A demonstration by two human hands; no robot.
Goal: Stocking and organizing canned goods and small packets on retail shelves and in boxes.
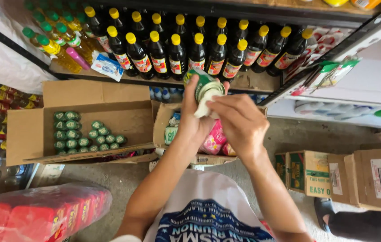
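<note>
Right hand (239, 121): fingers closed on white cloth, wiping can (204, 85) top. Left hand (192, 118): fingers gripping can. Below fingers: box (110, 116) of green caps. Beyond: dark bottles (177, 54).

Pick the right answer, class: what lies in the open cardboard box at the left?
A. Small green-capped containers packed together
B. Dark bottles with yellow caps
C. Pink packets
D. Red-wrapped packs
A: the open cardboard box holds rows of small green-capped containers, while the dark yellow-capped bottles stand on the shelf above.
</note>
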